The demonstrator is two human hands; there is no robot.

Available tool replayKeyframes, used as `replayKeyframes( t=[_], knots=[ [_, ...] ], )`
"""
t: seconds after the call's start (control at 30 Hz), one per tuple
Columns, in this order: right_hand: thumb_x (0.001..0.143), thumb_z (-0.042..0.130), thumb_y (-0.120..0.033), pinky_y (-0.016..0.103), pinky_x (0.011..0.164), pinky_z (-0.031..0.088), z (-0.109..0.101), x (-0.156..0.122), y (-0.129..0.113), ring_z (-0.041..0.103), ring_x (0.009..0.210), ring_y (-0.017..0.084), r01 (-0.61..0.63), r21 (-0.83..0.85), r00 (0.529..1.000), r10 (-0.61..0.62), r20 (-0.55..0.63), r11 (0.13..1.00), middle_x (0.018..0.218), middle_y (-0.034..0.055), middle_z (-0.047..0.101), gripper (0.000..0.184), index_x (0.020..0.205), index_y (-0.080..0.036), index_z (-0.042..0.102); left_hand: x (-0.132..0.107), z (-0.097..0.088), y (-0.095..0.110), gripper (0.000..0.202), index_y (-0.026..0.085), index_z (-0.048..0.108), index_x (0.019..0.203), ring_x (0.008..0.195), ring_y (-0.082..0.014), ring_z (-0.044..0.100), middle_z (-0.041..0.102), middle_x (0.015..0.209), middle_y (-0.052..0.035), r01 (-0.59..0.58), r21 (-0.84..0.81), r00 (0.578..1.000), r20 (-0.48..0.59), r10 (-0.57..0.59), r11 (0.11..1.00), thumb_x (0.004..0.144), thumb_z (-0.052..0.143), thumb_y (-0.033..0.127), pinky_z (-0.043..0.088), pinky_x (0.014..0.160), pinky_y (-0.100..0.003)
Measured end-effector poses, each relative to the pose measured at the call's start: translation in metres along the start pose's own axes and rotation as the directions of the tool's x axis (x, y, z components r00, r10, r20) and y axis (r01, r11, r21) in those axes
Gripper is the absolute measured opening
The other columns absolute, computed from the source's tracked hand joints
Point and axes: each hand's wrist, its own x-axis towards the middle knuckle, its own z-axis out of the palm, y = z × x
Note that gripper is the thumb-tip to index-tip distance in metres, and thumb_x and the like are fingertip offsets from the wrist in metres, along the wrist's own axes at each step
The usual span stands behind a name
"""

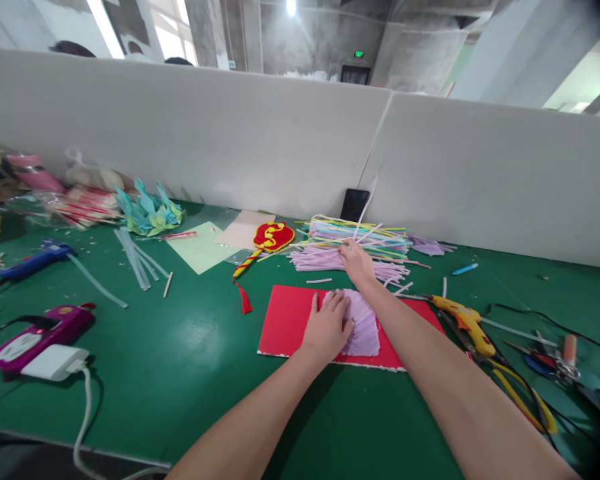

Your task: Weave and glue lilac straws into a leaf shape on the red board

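A red sheet (290, 319) lies on the green table (180, 360). On it sits a fan of lilac strips (364, 328). My left hand (327, 327) lies flat on the fan's left part, fingers spread. My right hand (356, 262) reaches further back onto a pile of lilac strips (320, 259), its fingers curled down on them; whether it holds any I cannot make out. Behind that pile is a stack of coloured straws (360, 235).
A yellow glue gun (466, 321) with cables, scissors and pliers lies at the right. A red-and-yellow tasselled ornament (267, 241), pale paper sheets, teal paper flowers (150, 212), clear glue sticks, a blue glue gun (35, 260), a purple device and a white charger (55, 361) are at the left. A white partition stands behind.
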Motion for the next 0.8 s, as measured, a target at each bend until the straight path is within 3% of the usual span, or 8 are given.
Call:
replayKeyframes(
  t=[0.23,0.4,0.5,0.6,0.7,0.8],
  knots=[
    [0.09,0.043,-0.023,0.033,0.081,0.048,-0.016,0.008,-0.002,0.064,0.092,0.02,0.075,0.15,0.992,-0.059,-0.109,0.986,0.098,0.0046,0.07,0.023,0.093,-0.023,0.065,0.0,-0.003,0.001,0.047,0.024,0.044,0.134,0.139,-0.0261,0.027,0.038,0.148,-0.0077,0.032,-0.008,0.999,-0.021,-0.032,0.999,0.087,0.049,0.029,0.011,0.114,-0.057],
    [0.094,0.042,-0.03,0.034,0.093,0.044,-0.066,0.003,-0.02,0.059,0.107,0.019,0.205,0.191,0.963,-0.164,-0.212,0.96,0.112,0.0042,0.068,0.025,0.097,-0.024,0.066,0.003,-0.004,-0.001,0.057,0.021,0.043,0.134,0.138,-0.0279,0.03,0.038,0.147,-0.0133,0.113,-0.15,0.99,-0.067,-0.124,0.982,0.081,0.059,0.029,0.007,0.114,-0.056],
    [0.092,0.049,-0.029,0.038,0.091,0.044,-0.104,-0.017,-0.029,0.06,0.098,0.02,0.366,0.101,0.903,-0.327,-0.278,0.925,0.102,0.0015,0.071,0.019,0.096,-0.027,0.068,0.005,-0.005,-0.001,0.051,0.022,0.043,0.133,0.135,-0.0238,0.036,0.046,0.142,-0.0116,0.117,-0.266,0.983,-0.107,-0.15,0.957,0.084,0.054,0.024,0.006,0.115,-0.054],
    [0.089,0.057,-0.029,0.038,0.087,0.043,-0.129,-0.045,-0.027,0.06,0.092,0.02,0.346,-0.01,0.867,-0.324,-0.379,0.938,0.091,0.0004,0.072,0.013,0.091,-0.029,0.069,0.006,-0.005,-0.002,0.043,0.021,0.046,0.13,0.131,-0.0229,0.042,0.052,0.137,-0.0106,0.133,-0.332,0.971,-0.146,-0.19,0.934,0.087,0.047,0.02,0.009,0.115,-0.054],
    [0.088,0.059,-0.028,0.038,0.082,0.043,-0.136,-0.075,-0.016,0.061,0.086,0.02,0.284,-0.037,0.868,-0.273,-0.415,0.958,0.083,0.001,0.071,0.01,0.086,-0.028,0.07,0.008,-0.005,-0.006,0.035,0.021,0.053,0.12,0.125,-0.0228,0.049,0.057,0.13,-0.0097,0.137,-0.407,0.949,-0.208,-0.238,0.903,0.086,0.048,0.017,0.021,0.112,-0.051],
    [0.088,0.058,-0.028,0.037,0.08,0.044,-0.129,-0.101,-0.005,0.062,0.084,0.02,0.239,0.013,0.91,-0.219,-0.353,0.971,0.082,0.0025,0.07,0.011,0.085,-0.025,0.069,0.009,-0.006,-0.01,0.022,0.019,0.059,0.103,0.115,-0.0215,0.055,0.062,0.12,-0.0096,0.143,-0.471,0.909,-0.286,-0.304,0.87,0.087,0.044,0.016,0.04,0.101,-0.042]
  ],
)
